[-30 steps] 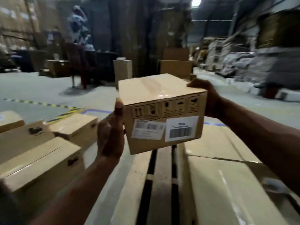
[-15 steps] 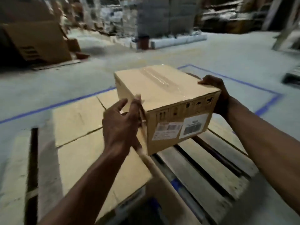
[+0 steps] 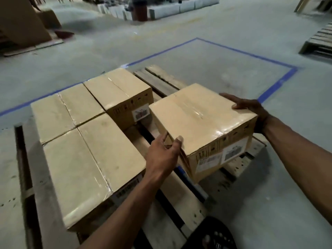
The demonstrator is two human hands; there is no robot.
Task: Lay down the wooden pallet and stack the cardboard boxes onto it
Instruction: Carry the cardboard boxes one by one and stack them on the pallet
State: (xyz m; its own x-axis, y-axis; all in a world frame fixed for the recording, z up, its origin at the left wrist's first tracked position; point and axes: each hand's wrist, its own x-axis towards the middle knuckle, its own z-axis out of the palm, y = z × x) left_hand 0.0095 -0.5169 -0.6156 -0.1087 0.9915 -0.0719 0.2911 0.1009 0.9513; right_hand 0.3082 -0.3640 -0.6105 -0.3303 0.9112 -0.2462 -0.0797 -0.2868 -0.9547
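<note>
The wooden pallet (image 3: 181,203) lies flat on the concrete floor. Three taped cardboard boxes stand on its left half: one at the back left (image 3: 61,112), one at the back middle (image 3: 118,94), one in front (image 3: 89,164). I hold a fourth cardboard box (image 3: 201,119) low over the pallet's right side; whether it touches the slats I cannot tell. My left hand (image 3: 163,153) grips its near left corner, thumb on the top edge. My right hand (image 3: 249,112) grips its far right corner, fingers over the top.
Blue tape lines (image 3: 233,51) mark a square on the floor behind the pallet. Another pallet (image 3: 319,42) lies at the far right. Large cardboard sheets (image 3: 21,24) lean at the far left. A dark object (image 3: 212,236) sits at the bottom edge.
The view has swung from the loose boxes round to the pallet. The box in my hands has come down from chest height to just above the pallet's right side.
</note>
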